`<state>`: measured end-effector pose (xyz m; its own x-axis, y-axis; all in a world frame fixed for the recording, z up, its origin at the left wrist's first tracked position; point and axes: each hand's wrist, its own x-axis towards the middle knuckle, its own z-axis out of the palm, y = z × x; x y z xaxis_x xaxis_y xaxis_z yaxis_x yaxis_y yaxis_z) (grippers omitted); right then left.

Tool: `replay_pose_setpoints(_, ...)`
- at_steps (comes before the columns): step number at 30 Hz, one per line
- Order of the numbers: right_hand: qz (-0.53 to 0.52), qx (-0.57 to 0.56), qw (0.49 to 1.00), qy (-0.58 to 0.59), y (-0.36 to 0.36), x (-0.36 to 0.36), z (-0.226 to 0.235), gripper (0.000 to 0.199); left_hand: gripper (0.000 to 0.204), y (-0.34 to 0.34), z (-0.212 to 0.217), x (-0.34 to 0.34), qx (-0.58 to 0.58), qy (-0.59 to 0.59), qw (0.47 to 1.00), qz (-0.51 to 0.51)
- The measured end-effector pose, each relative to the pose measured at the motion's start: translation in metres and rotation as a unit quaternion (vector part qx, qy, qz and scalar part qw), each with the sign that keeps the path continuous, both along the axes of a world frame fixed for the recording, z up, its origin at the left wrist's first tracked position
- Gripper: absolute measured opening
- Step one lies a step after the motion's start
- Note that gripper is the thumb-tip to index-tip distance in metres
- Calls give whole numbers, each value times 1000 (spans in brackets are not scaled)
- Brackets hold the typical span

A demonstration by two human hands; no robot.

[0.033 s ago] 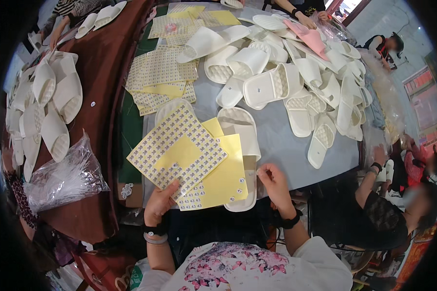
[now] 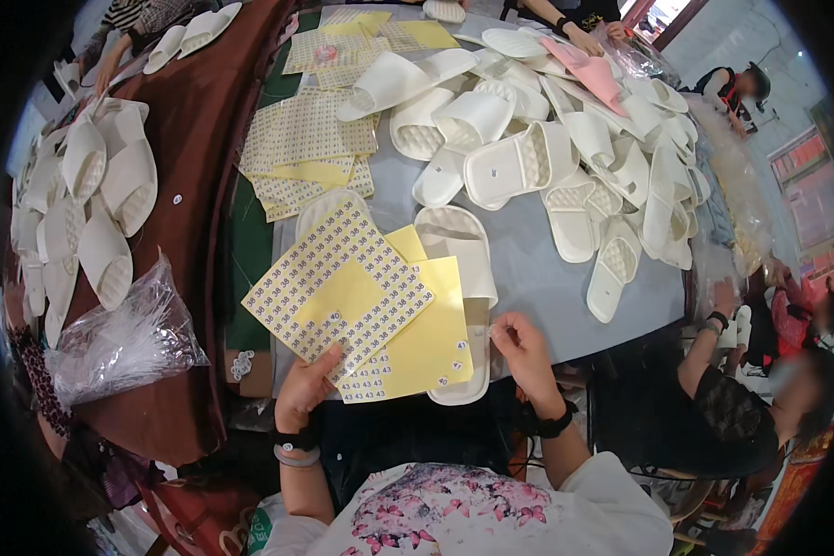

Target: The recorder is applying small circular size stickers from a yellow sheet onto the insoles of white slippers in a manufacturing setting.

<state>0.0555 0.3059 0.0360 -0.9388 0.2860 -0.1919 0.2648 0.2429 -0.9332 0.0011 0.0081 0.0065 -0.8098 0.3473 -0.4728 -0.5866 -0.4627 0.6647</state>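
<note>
My left hand pinches the lower edge of yellow sticker sheets between thumb and fingers. The upper sticker sheet carries rows of small round white labels around a bare yellow patch. Fanned out beneath it, a second sticker sheet is mostly bare, with a few labels left near its edges. To its right my right hand has thumb and forefinger pressed together; whatever is between them is too small to make out. A white slipper lies partly under the sheets, its sole end close to my right fingertips. Another slipper shows behind the upper sheet.
A big heap of white slippers covers the far right of the grey table, with one pink slipper. Stacked sticker sheets lie far left. On the brown table are more slippers and a clear plastic bag. Other people sit around.
</note>
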Motion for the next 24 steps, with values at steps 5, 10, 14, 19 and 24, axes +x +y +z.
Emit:
replay_pose_setpoints(5,35,153,987,38,-9,-3,-5,13,35,-2,-4,0,6,4,1000,-22)
replay_pose_setpoints(10,18,199,978,64,-20,-6,-2,15,35,-6,-5,1,12,1,999,-32)
replay_pose_setpoints(14,34,213,973,81,-18,-2,1,14,37,-9,-3,6,15,15,1000,-17)
replay_pose_setpoints(19,27,138,988,68,-12,0,-1,12,36,-18,-7,25,-17,68,997,16)
replay_pose_setpoints(24,12,89,989,114,-21,-3,19,10,31,-29,34,50,-87,124,985,76)
